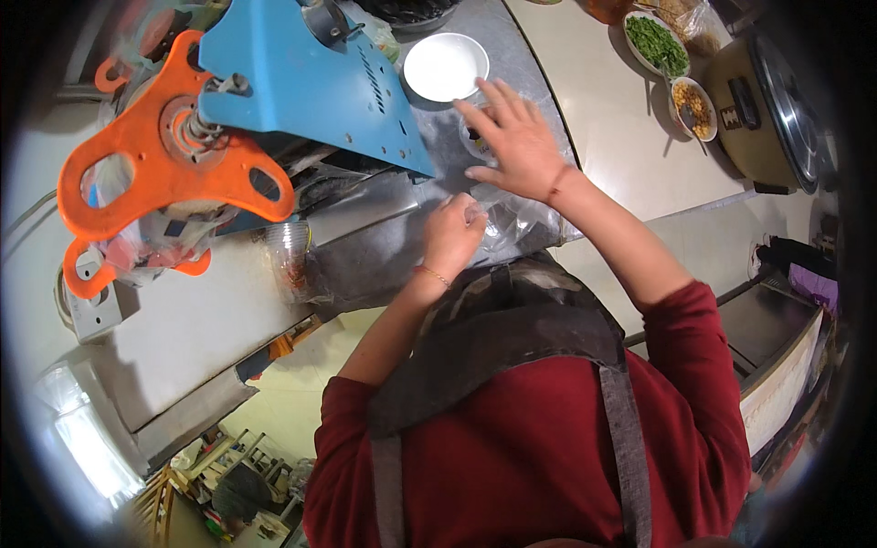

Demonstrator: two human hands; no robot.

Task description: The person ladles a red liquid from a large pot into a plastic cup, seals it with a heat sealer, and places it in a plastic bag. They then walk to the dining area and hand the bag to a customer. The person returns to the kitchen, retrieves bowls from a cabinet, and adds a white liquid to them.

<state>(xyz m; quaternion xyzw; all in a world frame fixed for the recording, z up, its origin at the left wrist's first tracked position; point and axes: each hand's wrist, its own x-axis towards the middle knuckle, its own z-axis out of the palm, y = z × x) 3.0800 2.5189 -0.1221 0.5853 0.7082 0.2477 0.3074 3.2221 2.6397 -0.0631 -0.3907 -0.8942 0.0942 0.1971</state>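
My left hand (452,234) is curled at the front of the grey counter, with its fingers closed on a crumpled clear plastic bag (510,222). The bag spreads to the right of that hand. Slightly blurred, my right hand (517,144) is held above the counter with its fingers spread and nothing in it. Partly hidden beneath it is a round, clear plastic item (471,140) bearing print; I cannot tell if it is a lid or a cup. A white bowl (445,67) sits just beyond my right fingertips.
Left stands a blue metal machine (308,89) with orange three-lobed plates (144,171) jutting out. Stacked clear plastic cups (291,240) are below it, near a power strip (96,301). Right are bowls of chopped greens (654,46) and yellow bits (693,108), beside a large cooker (760,116).
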